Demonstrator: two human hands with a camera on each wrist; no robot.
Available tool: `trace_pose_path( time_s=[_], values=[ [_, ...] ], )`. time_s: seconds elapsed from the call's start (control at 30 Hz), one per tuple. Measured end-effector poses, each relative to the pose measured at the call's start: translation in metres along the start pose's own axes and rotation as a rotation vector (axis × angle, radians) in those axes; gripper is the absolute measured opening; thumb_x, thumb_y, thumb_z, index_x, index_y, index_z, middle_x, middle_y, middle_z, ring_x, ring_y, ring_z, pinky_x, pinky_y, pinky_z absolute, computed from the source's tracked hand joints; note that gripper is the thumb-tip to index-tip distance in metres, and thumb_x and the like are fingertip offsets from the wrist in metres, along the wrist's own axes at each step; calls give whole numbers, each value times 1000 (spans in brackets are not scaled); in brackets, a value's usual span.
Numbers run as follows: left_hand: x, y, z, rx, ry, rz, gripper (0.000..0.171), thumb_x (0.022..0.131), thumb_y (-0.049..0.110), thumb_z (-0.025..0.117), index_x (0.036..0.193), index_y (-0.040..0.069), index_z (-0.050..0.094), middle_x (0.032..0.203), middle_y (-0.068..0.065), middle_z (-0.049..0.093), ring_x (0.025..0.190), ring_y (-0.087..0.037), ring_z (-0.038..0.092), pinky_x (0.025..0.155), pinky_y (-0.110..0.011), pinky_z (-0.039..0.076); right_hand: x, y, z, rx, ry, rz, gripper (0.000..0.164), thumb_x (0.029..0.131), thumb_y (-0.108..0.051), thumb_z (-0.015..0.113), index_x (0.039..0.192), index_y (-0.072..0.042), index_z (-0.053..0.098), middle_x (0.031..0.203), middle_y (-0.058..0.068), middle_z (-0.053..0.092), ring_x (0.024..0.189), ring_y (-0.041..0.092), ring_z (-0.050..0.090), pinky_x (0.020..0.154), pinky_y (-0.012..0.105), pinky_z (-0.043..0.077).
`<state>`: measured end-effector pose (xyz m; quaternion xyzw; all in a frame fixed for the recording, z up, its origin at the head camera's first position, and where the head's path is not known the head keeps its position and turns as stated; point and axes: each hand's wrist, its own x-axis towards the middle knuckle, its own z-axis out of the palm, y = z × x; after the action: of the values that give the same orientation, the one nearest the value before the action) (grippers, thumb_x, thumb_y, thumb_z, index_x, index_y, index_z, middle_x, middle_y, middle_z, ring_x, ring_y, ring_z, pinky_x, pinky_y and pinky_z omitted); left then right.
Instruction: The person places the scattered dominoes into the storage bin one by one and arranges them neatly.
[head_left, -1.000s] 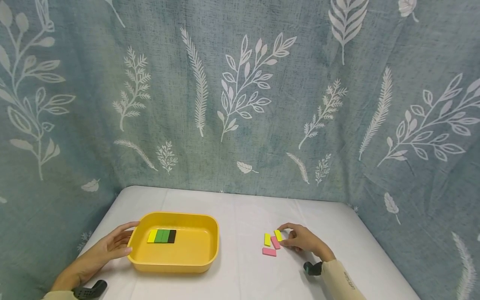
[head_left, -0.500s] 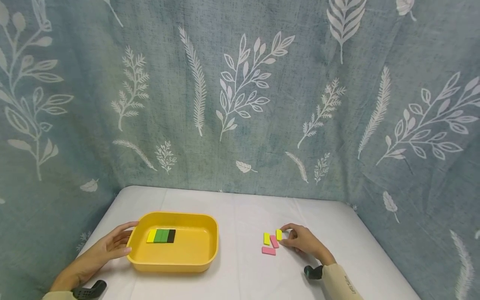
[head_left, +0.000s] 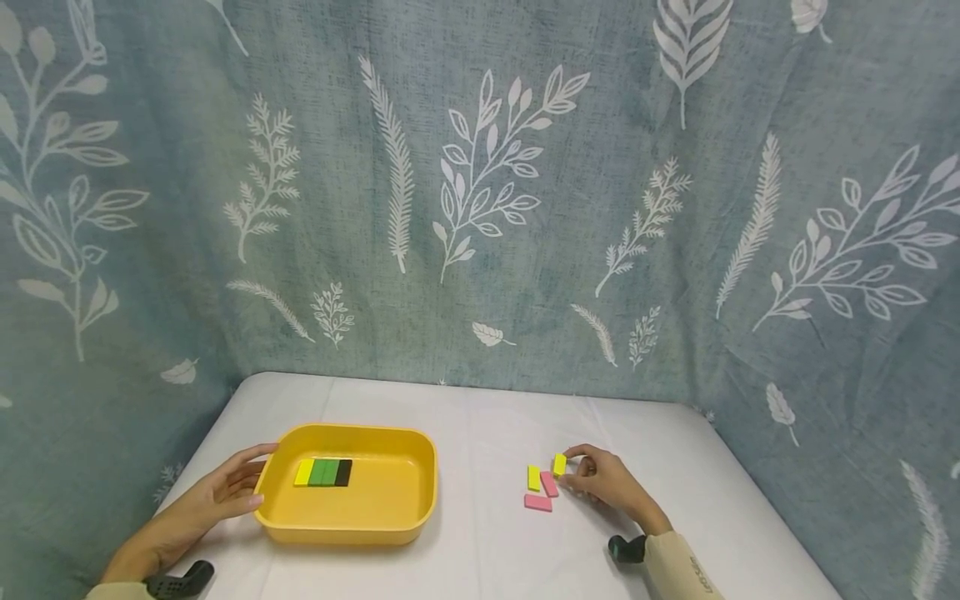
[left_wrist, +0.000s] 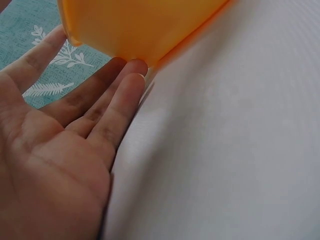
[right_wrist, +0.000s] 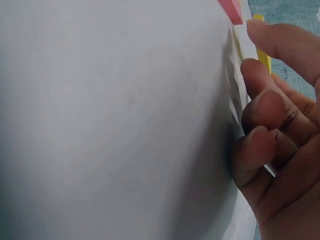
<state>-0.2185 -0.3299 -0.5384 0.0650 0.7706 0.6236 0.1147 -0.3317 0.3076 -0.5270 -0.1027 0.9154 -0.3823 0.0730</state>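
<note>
Nearest you, two black wrist devices (head_left: 180, 582) sat by your beige sleeves (head_left: 684, 567) over a white tabletop (head_left: 495, 558). Your left hand (head_left: 213, 496) was at the left end of one yellow tray (head_left: 390, 500), fingers loosely extended and touching its wall. Inside lay four blocks in a row, left to right: one tray yellow block (head_left: 303, 472), two green blocks (head_left: 324, 472) and one black block (head_left: 344, 472). Well to the right, on the tabletop, lay two pink blocks (head_left: 537, 503), the nearer crosswise, the farther slanted just beside one loose yellow block (head_left: 533, 477). Your right hand (head_left: 603, 481) pinched an eighth, the held yellow block (head_left: 559, 464), between thumb and forefinger; whether it touched the tabletop could not be told. Behind hung a leaf-patterned blue-green curtain (head_left: 480, 317).
</note>
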Motion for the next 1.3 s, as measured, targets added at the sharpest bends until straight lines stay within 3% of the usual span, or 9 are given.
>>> trace_pose_path(
  time_s=[0.4,0.7,1.3],
  values=[
    [-2,0,1,-4,-3,-22,74,102,25,64,164,18,23,159,-28,31,140,-42,40,105,-51,49,-2,-8,2,28,8,-27,53,89,-34,82,131,-11,61,78,6,64,53,15,49,49,28,43],
    [-1,0,3,11,18,-47,78,101,29,66,164,17,21,161,-28,30,143,-47,35,108,-61,43,-2,-16,7,-11,30,-71,49,90,-34,81,130,-13,63,78,4,63,50,15,48,47,27,43],
    [0,4,4,26,33,-64,79,100,32,67,164,20,21,162,-25,29,143,-45,35,110,-61,41,4,-59,18,-93,46,-205,47,89,-34,82,127,-12,65,73,-5,65,57,11,50,53,25,42]
  ],
)
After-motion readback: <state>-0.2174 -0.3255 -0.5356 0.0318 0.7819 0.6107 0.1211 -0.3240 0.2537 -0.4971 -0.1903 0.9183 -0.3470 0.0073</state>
